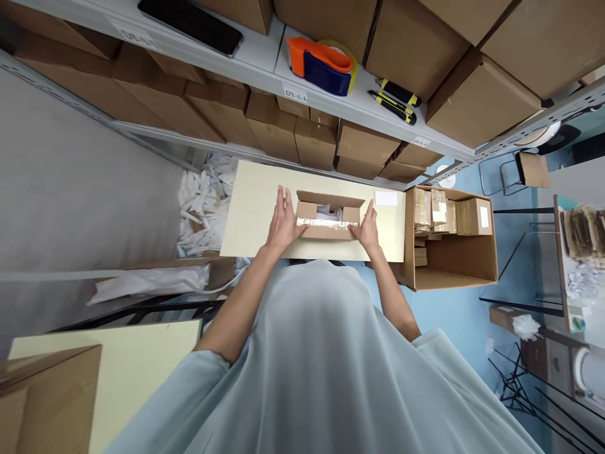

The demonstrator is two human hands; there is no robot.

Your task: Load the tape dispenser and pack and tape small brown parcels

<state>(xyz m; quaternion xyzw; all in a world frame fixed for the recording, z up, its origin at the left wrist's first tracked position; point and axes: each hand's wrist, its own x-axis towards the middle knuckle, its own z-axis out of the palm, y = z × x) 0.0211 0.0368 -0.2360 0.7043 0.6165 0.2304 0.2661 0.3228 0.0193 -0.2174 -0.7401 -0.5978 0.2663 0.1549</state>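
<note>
A small, long cardboard box (327, 233) lies on the pale yellow tabletop (265, 243) in front of me. Its back flap stands up, and crumpled white paper (329, 213) shows through the opening between the folded end flaps. Shiny clear tape (326, 223) runs along its front edge. At the left end is my left hand (283, 224), fingers stretched out and thumb against the front corner. My right hand (367, 230) mirrors it at the right end, fingers spread upward and thumb on the front corner. Neither hand wraps round the box.
A large open carton (491, 252) with several taped small boxes stands right of the table. A white label (386, 198) lies at the back right. The shelf above bears a tape dispenser (321, 66), cutter knives (394, 101) and a phone (191, 25). White paper scraps (205, 202) fill the left.
</note>
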